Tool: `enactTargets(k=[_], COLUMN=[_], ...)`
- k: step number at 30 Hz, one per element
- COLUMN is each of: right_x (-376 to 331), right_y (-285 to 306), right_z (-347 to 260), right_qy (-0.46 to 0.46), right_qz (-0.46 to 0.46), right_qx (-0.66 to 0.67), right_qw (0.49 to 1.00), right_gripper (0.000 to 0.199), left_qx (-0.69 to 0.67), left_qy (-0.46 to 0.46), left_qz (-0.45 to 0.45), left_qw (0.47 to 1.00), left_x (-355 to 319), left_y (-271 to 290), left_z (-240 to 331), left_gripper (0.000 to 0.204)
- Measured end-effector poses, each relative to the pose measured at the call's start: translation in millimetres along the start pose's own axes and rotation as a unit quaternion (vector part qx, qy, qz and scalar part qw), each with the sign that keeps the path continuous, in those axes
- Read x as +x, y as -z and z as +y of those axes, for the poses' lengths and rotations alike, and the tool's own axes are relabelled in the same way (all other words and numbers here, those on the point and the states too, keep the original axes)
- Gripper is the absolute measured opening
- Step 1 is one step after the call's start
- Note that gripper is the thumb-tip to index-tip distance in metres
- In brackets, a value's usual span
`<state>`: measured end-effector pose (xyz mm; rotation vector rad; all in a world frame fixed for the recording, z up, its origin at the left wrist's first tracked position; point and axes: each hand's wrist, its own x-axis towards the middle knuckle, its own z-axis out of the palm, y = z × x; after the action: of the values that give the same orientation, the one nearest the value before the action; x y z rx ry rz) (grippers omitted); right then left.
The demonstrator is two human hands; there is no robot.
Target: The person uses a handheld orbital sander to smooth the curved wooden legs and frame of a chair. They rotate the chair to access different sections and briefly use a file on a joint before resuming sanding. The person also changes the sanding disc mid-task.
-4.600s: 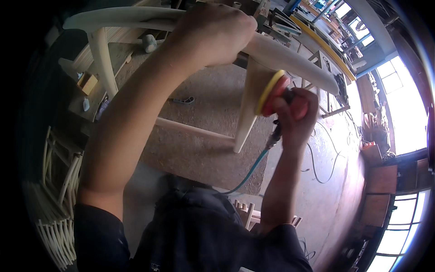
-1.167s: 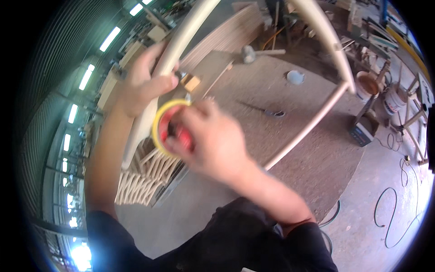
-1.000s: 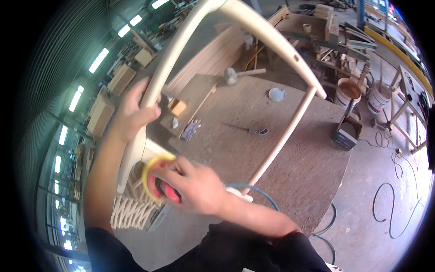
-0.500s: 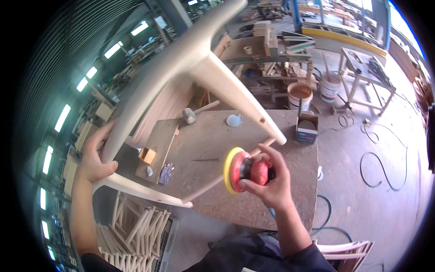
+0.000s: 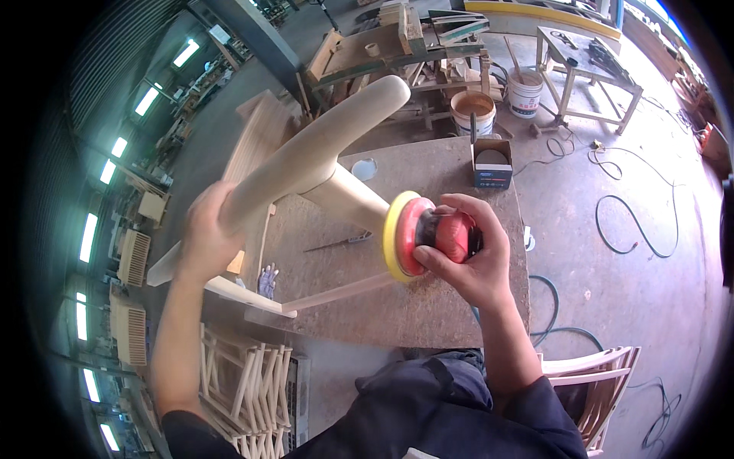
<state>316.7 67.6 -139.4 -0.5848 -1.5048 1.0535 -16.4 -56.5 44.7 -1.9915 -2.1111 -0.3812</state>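
1. Workshop desk [image 5: 428, 306] carries an unfinished wooden chair frame [image 5: 313, 164]
2. Left hand [image 5: 205, 239] grips the frame, steadying it
3. Right hand [image 5: 466, 256] clasps a red sander [image 5: 428, 233], pad against the leg

A brown, dusty workbench [image 5: 451, 306] fills the middle of the view. On its top, toward twelve o'clock, lies a small round pale disc [image 5: 365, 168]. At one o'clock stands an open dark cardboard box [image 5: 491, 163] near the far edge. Near the centre lies a thin metal tool [image 5: 336, 243]. At nine o'clock, near the left edge, lies a crumpled blue-grey glove [image 5: 266, 280].
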Motion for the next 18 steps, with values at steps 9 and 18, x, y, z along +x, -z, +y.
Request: enactTargets(k=[9,18], right_x=[1,28], right_y=[16,-21], right_z=[8,-2], right_qy=[0.026,0.220], right_qz=[0.049,0.122], right_qx=[0.071,-0.151], right_qw=[0.996,0.956], right_gripper=[0.066,0.035], left_qx=[0.044,0.012], left_qy=[-0.177,-0.108], left_qz=[0.015,-0.034], left_qw=[0.983,0.993], left_x=[56,115], left_y=[-2,-42], left_z=[22,48], left_gripper=[0.036,0.040])
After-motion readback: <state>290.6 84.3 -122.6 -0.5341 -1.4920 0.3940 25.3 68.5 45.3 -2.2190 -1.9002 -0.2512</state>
